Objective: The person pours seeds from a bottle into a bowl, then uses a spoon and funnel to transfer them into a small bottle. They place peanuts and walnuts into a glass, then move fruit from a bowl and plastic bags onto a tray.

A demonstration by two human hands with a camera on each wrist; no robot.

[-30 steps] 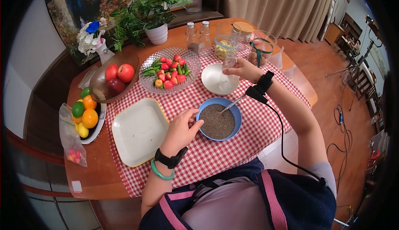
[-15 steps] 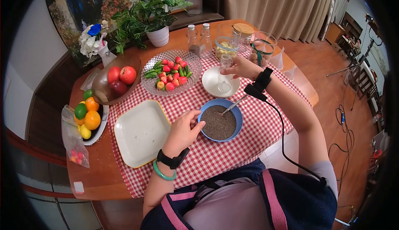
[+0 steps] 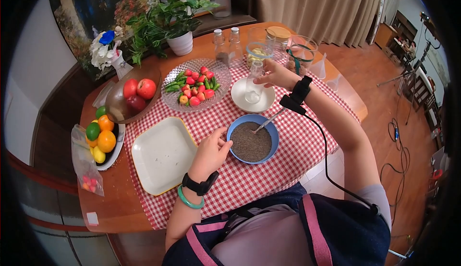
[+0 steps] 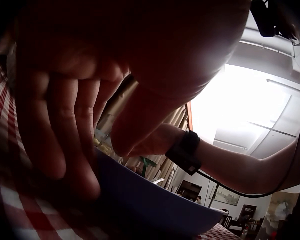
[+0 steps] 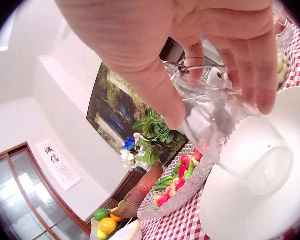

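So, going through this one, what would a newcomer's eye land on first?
Probably the red and green produce heaped in the patterned glass dish, towards the back of the checked cloth. Next, the blue bowl of dark grains in front of the person, with the left hand at its side. Beyond it, the right hand holds a clear glass bottle over a white bowl.

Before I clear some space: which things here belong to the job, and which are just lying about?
Seemingly in the job:
- glass bottle
- white bowl
- blue bowl
- spoon

Seemingly lying about:
- square tray
- patterned glass plate
- potted plant
- oranges
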